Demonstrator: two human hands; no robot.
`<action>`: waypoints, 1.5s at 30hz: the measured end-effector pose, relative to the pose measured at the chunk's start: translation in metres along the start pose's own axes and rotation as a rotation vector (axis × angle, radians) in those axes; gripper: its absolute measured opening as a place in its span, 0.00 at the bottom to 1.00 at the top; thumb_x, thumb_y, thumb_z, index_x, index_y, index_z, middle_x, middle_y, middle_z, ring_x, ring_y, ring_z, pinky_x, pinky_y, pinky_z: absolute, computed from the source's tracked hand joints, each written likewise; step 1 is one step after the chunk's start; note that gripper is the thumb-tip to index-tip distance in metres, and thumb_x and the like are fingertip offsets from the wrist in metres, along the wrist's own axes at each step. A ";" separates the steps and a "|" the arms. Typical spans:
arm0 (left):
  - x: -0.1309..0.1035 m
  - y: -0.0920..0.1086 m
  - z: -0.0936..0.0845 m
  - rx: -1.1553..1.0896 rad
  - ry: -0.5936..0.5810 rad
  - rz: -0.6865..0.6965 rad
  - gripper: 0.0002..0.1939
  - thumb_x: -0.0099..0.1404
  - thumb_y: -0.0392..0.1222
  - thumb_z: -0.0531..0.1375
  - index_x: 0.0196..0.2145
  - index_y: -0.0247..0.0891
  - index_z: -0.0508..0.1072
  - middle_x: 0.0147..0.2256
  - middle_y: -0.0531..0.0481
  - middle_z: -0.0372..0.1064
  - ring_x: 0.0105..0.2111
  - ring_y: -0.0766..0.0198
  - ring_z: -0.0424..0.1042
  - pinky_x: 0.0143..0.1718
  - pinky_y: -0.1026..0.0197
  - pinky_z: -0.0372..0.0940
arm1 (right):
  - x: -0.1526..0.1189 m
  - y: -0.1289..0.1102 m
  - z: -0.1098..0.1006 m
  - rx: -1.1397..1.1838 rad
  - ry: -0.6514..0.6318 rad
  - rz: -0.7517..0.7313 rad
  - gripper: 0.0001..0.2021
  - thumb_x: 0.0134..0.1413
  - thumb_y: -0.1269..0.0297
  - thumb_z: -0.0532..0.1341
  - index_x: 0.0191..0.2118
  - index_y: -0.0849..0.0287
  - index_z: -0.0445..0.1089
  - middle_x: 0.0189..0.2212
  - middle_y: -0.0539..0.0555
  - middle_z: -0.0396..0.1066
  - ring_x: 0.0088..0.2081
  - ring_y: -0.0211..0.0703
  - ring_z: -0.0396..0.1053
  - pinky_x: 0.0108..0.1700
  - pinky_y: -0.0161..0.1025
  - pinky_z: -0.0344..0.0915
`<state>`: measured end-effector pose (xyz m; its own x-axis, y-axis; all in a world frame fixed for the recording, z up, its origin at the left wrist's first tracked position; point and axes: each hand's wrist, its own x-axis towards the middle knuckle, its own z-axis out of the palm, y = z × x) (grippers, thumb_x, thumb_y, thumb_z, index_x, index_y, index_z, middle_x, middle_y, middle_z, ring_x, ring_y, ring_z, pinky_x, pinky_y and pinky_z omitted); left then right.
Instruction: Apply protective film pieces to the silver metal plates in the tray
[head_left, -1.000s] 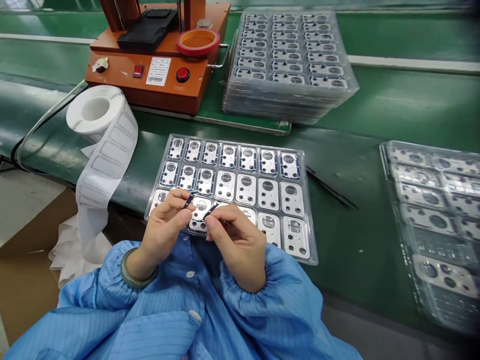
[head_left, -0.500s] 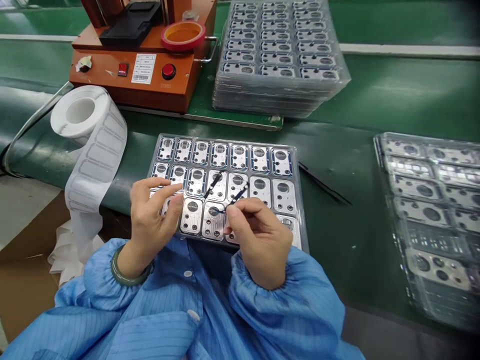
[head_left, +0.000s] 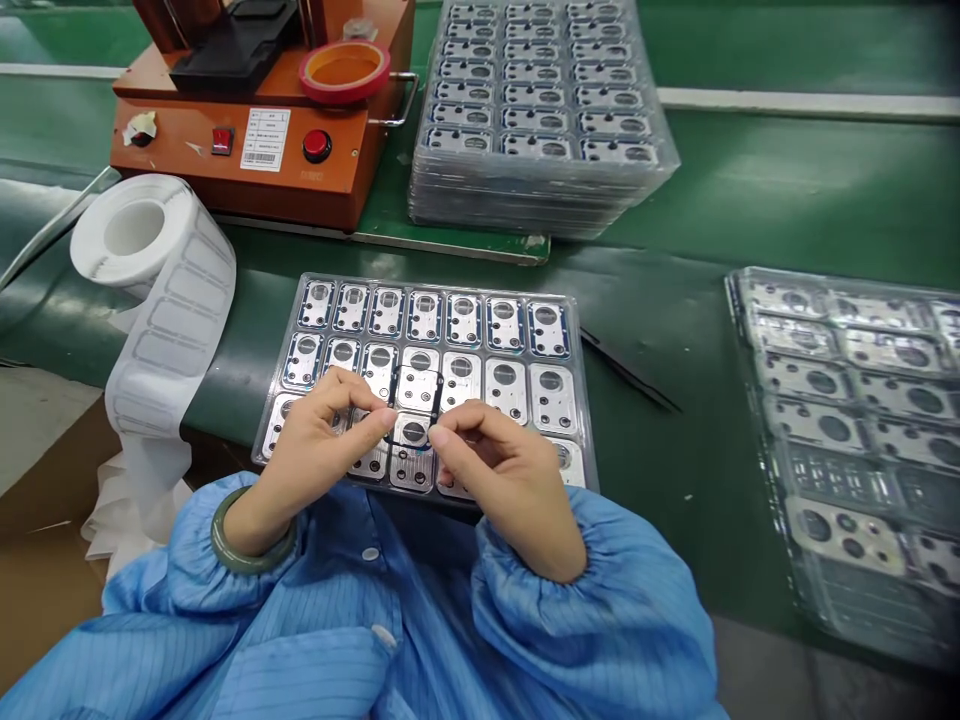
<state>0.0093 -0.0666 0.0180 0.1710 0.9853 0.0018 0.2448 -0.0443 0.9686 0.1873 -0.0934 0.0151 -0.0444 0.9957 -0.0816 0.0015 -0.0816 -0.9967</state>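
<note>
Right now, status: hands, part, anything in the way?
Left hand and right hand pinching thin dark frame. Frame over metal plates in clear tray, contact unclear. Black tweezers off to tray's right.

A thin dark frame (head_left: 437,396) is held over silvery plates (head_left: 552,398).

Our blue pinstriped smock (head_left: 300,650), pale buttons (head_left: 370,554) down its front, loose sleeves (head_left: 615,600), gathered cuffs (head_left: 517,585), a green bangle (head_left: 225,552) on our left wrist (head_left: 255,515)
</note>
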 end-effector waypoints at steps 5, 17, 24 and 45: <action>0.008 0.003 0.010 0.057 0.085 -0.003 0.04 0.58 0.42 0.64 0.28 0.40 0.75 0.31 0.51 0.65 0.35 0.63 0.67 0.40 0.58 0.62 | 0.011 -0.007 -0.010 -0.095 0.040 0.098 0.09 0.52 0.59 0.63 0.29 0.59 0.69 0.21 0.47 0.66 0.20 0.34 0.65 0.23 0.32 0.65; 0.026 -0.012 0.031 0.403 0.114 0.084 0.02 0.60 0.36 0.61 0.31 0.38 0.74 0.34 0.49 0.66 0.37 0.61 0.69 0.41 0.54 0.64 | 0.033 0.011 -0.010 -0.302 0.176 0.161 0.10 0.51 0.57 0.61 0.28 0.60 0.69 0.23 0.50 0.67 0.26 0.38 0.65 0.30 0.38 0.65; 0.026 -0.016 0.032 0.435 0.152 0.145 0.01 0.60 0.34 0.61 0.30 0.37 0.74 0.35 0.48 0.66 0.37 0.63 0.68 0.41 0.55 0.66 | 0.033 0.013 -0.006 -0.383 0.180 0.175 0.09 0.51 0.59 0.61 0.26 0.59 0.70 0.22 0.50 0.68 0.23 0.37 0.64 0.30 0.38 0.64; 0.026 -0.018 0.034 0.519 0.141 0.172 0.02 0.61 0.34 0.60 0.30 0.36 0.73 0.33 0.48 0.66 0.36 0.61 0.68 0.39 0.55 0.65 | 0.035 0.011 -0.003 -0.515 0.177 0.147 0.08 0.50 0.61 0.60 0.26 0.58 0.71 0.21 0.49 0.69 0.23 0.37 0.64 0.30 0.37 0.61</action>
<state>0.0418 -0.0453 -0.0082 0.1293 0.9676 0.2169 0.6678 -0.2466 0.7022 0.1893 -0.0595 0.0010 0.1612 0.9713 -0.1749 0.4848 -0.2323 -0.8432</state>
